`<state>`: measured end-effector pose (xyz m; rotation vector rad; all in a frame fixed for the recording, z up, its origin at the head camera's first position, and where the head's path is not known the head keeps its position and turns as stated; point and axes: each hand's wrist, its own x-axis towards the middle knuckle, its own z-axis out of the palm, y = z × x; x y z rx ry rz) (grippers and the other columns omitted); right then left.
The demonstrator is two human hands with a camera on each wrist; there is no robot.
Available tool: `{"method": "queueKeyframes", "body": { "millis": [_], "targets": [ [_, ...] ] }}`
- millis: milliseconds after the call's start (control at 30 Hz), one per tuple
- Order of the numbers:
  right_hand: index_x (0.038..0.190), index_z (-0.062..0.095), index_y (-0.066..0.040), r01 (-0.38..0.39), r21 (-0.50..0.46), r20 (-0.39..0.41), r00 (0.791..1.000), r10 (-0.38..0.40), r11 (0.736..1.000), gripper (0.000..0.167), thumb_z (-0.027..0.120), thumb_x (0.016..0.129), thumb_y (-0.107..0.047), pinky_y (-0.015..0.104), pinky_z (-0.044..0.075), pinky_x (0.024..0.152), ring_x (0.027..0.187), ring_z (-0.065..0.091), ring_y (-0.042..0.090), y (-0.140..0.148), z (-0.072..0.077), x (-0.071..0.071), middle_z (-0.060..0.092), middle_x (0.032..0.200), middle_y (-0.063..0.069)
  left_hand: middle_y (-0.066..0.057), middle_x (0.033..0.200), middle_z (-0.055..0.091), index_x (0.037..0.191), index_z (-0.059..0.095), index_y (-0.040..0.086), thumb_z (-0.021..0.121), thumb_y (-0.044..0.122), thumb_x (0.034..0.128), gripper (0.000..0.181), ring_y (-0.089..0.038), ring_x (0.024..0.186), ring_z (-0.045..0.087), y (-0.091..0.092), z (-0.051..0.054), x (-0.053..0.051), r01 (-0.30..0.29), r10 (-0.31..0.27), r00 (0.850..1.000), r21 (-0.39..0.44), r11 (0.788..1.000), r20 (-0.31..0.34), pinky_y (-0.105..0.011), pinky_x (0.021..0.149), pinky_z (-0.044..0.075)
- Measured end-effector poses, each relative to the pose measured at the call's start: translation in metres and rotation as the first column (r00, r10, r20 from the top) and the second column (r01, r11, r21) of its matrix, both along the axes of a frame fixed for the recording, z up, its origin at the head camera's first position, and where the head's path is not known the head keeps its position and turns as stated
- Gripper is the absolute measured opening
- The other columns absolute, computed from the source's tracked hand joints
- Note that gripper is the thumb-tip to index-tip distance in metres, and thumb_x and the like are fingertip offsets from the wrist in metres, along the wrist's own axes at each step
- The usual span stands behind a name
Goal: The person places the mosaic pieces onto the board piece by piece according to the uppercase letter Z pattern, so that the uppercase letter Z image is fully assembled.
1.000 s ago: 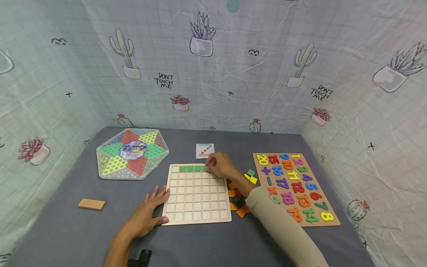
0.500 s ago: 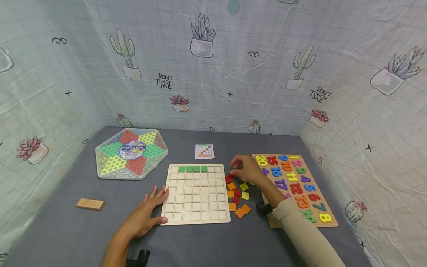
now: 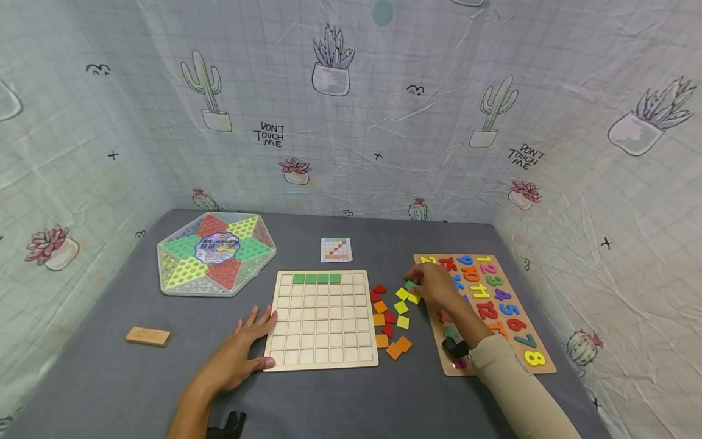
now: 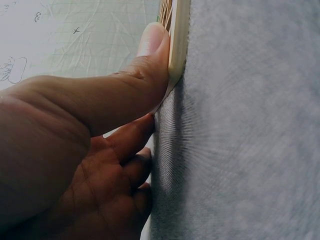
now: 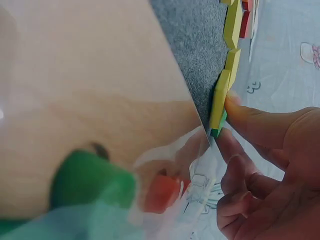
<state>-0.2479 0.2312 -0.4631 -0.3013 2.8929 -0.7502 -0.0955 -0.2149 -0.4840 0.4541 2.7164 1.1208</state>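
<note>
A square-celled wooden board (image 3: 321, 320) lies in the middle of the table in the head view, with a short line of green tiles (image 3: 317, 278) along its far row. At its left edge rests my left hand (image 3: 241, 347), fingers spread; in the left wrist view the thumb (image 4: 153, 42) lies against the board's edge. My right hand (image 3: 433, 285) is at the far end of the loose tiles. In the right wrist view its thumb and index finger stand around a green tile (image 5: 218, 131) beside a yellow tile (image 5: 220, 100). Whether they pinch it is hidden.
Loose orange tiles (image 3: 382, 341), red tiles (image 3: 389, 317) and yellow tiles (image 3: 402, 307) lie right of the board. Under the right forearm is a number puzzle board (image 3: 523, 317). Behind stand a pattern card (image 3: 336, 250) and a hexagonal game box (image 3: 216, 253); a wooden block (image 3: 148, 336) lies left.
My right hand has gone from the far row of the board, over the red tiles, rightward to the green tile by the yellow ones. The left hand has stayed at the board's edge.
</note>
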Motion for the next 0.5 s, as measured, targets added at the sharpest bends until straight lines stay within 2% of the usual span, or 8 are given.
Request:
{"method": "queueKeyframes", "body": {
  "millis": [167, 300, 500],
  "targets": [
    [0.104, 0.077, -0.01, -0.011, -0.015, 0.009, 1.0, 0.011, 1.0, 0.013, 0.083, 0.094, -0.013, 0.036, 0.053, 0.075, 0.081, 0.06, 0.02, -0.0004, -0.0016, -0.0058, 0.067, 0.091, 0.006, -0.019, 0.175, 0.024, 0.165, 0.037, 0.005, 0.086, 0.019, 0.0843, 0.095, -0.05, 0.163, 0.01, -0.0001, -0.0014, -0.0005, -0.004, 0.004, 1.0, -0.002, 1.0, 0.004, -0.074, 0.129, 0.009],
    [0.099, 0.073, -0.009, -0.002, -0.039, 0.043, 0.999, 0.004, 0.999, 0.012, 0.084, 0.093, -0.011, 0.031, 0.049, 0.068, 0.073, 0.057, 0.019, -0.0004, -0.0018, -0.0091, 0.065, 0.084, 0.005, -0.018, 0.175, 0.024, 0.165, 0.037, 0.005, 0.086, 0.019, 0.0842, 0.096, -0.05, 0.163, 0.01, -0.0003, -0.0023, -0.0007, -0.003, 0.003, 1.0, -0.003, 1.0, 0.006, -0.074, 0.129, 0.009],
    [0.093, 0.071, -0.011, -0.016, -0.062, -0.017, 1.0, 0.015, 0.998, 0.013, 0.084, 0.092, -0.013, 0.03, 0.047, 0.063, 0.068, 0.057, 0.018, -0.0096, 0.0026, -0.0085, 0.064, 0.08, 0.004, -0.018, 0.175, 0.024, 0.165, 0.037, 0.005, 0.086, 0.018, 0.0842, 0.096, -0.05, 0.164, 0.009, -0.0008, -0.0025, -0.0004, -0.004, 0.004, 1.0, 0.011, 1.0, 0.009, -0.074, 0.129, 0.008]
  ]
}}
